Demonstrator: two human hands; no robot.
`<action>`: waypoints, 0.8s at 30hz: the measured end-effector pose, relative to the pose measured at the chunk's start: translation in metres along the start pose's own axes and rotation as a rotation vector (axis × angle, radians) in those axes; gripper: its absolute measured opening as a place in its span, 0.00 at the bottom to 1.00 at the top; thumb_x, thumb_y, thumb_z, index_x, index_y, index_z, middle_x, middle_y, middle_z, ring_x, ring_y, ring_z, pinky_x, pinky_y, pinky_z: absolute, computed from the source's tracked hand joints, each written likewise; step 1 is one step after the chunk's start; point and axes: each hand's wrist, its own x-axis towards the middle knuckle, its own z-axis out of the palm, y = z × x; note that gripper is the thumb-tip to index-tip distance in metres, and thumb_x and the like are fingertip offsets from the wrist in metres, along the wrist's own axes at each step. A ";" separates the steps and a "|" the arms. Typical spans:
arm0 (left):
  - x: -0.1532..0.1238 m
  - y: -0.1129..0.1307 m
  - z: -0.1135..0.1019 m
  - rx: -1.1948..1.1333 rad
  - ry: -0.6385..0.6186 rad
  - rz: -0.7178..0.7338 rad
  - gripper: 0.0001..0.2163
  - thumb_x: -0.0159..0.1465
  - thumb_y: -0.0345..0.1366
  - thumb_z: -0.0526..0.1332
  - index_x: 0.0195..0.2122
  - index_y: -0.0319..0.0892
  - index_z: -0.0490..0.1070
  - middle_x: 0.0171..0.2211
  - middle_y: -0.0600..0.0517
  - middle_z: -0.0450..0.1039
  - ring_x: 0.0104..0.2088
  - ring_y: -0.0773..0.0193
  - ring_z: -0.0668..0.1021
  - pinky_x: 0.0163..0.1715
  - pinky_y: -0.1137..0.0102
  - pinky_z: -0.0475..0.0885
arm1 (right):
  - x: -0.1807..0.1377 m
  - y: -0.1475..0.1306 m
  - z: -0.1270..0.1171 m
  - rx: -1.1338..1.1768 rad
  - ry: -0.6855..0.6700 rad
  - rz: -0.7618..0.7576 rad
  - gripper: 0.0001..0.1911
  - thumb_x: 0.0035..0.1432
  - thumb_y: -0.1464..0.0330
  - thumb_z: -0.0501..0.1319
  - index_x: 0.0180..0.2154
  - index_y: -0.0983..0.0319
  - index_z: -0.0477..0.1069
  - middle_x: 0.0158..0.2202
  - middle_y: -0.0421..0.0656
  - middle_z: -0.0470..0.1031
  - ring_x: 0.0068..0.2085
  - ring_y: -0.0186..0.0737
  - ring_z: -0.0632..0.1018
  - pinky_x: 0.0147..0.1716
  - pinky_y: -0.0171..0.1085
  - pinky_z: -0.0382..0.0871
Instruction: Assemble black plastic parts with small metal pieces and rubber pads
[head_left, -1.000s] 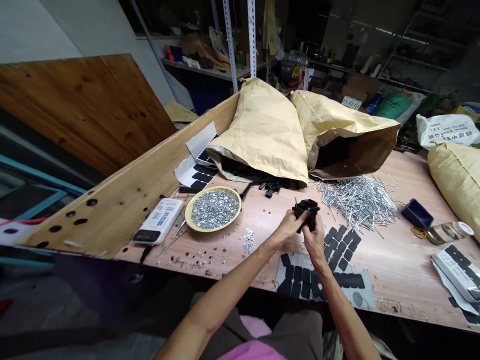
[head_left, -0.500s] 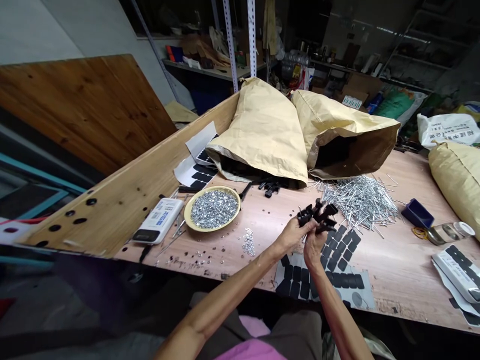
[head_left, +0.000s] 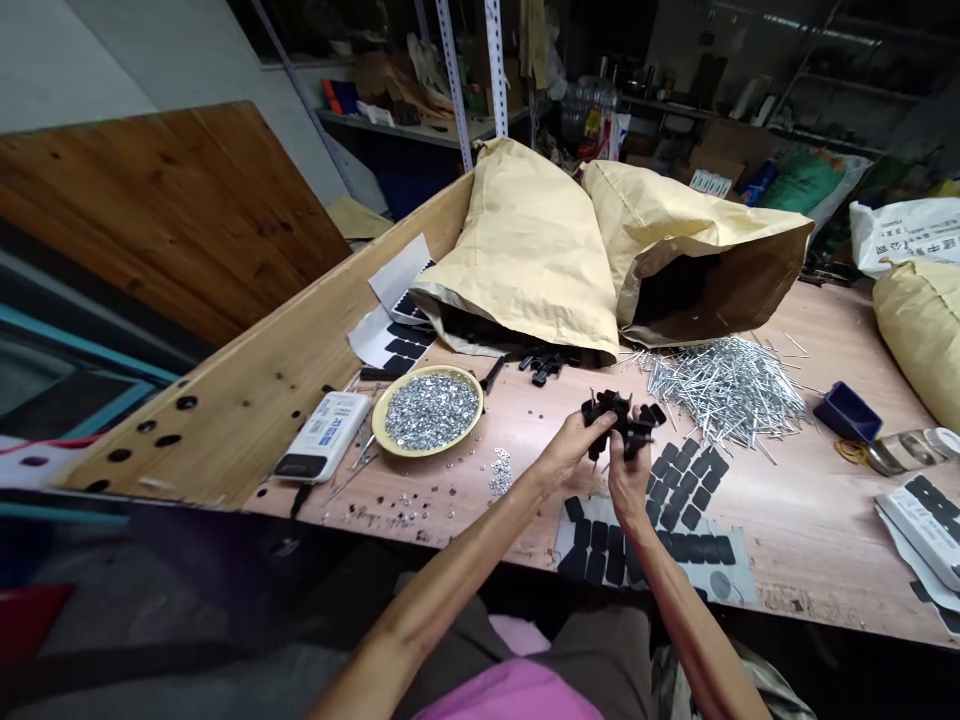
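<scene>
My left hand [head_left: 574,447] is closed round several small black plastic parts [head_left: 604,410] with prongs and slots. Right beside it, my right hand [head_left: 627,487] grips more black plastic parts [head_left: 639,432] of the same sort. Both hands nearly touch above the table's front part, and their parts overlap, so I cannot tell where one group ends. Below the hands lies a grey backing sheet [head_left: 739,570] with rows of black pads [head_left: 690,548]. A heap of metal pins [head_left: 724,390] lies beyond my right hand. Small metal nuts [head_left: 501,470] are scattered to the left.
A yellow bowl [head_left: 381,432] of small metal pieces and a white device [head_left: 322,430] stand left. Two paper sacks [head_left: 532,240] lie open at the back; black parts [head_left: 544,365] spill before them. A blue tray [head_left: 847,412] and a jar [head_left: 907,450] are on the right.
My hands, still full of black parts, have shifted slightly left and drawn the two groups closer together. The camera view has tilted a little.
</scene>
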 end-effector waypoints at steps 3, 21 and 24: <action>0.003 -0.008 0.001 -0.075 -0.035 -0.038 0.18 0.44 0.42 0.72 0.33 0.36 0.76 0.28 0.50 0.77 0.34 0.62 0.76 0.37 0.70 0.69 | 0.000 -0.004 0.007 0.075 0.014 0.041 0.28 0.57 0.52 0.54 0.53 0.62 0.64 0.47 0.49 0.74 0.51 0.45 0.72 0.51 0.45 0.65; -0.007 0.011 -0.012 0.187 0.327 0.390 0.14 0.44 0.46 0.71 0.19 0.42 0.72 0.23 0.50 0.76 0.30 0.59 0.77 0.38 0.65 0.72 | 0.017 -0.011 -0.017 0.084 0.149 0.316 0.20 0.45 0.53 0.64 0.28 0.63 0.67 0.19 0.36 0.66 0.21 0.32 0.66 0.22 0.33 0.61; -0.003 0.008 -0.014 0.146 0.279 0.365 0.15 0.42 0.45 0.72 0.20 0.40 0.73 0.24 0.50 0.77 0.30 0.59 0.77 0.38 0.64 0.72 | 0.021 -0.001 -0.022 -0.045 0.076 0.307 0.20 0.47 0.52 0.61 0.31 0.63 0.68 0.22 0.39 0.70 0.23 0.36 0.70 0.25 0.35 0.63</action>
